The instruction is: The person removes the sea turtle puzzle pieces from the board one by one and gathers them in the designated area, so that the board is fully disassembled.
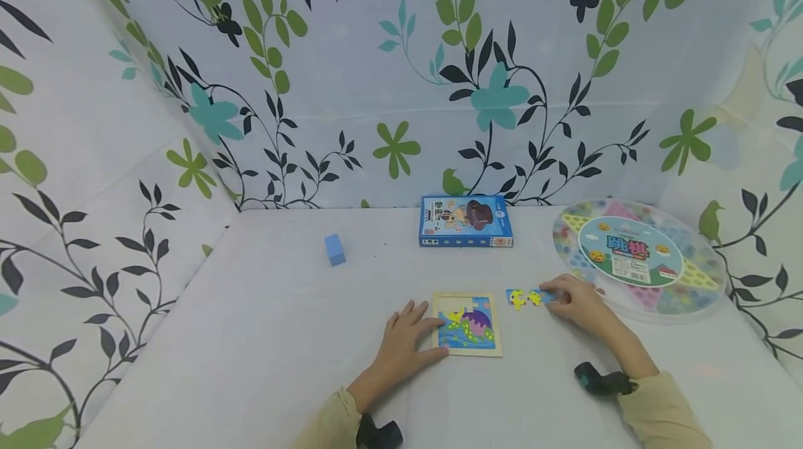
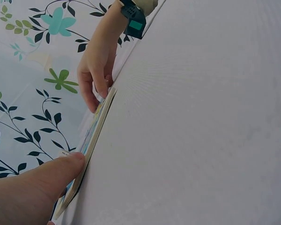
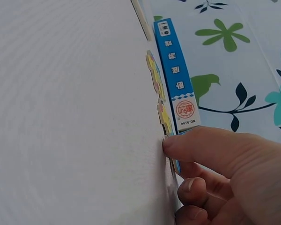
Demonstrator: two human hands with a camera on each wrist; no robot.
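A wooden-framed jigsaw puzzle [image 1: 475, 350] lies flat on the table, with a purple and yellow cartoon picture and a pale gap along its upper left. My left hand [image 1: 404, 341] rests at its left side, fingers spread, thumb and index finger touching the frame. In the left wrist view the thumb lies over the puzzle's edge [image 2: 100, 123]. To the right of the frame, loose puzzle pieces [image 1: 517, 298] sit in a row. My right hand [image 1: 580, 304] pinches the rightmost puzzle piece [image 3: 176, 165] between thumb and index finger at table level; the fingers partly hide it.
A blue card-game box [image 1: 466, 221] lies behind the puzzle. At the right is a large oval game board in clear packaging [image 1: 690, 299], close to my right hand. A small blue block [image 1: 335, 249] lies at the back left. Patterned cloth [image 1: 401, 86] hangs behind the table.
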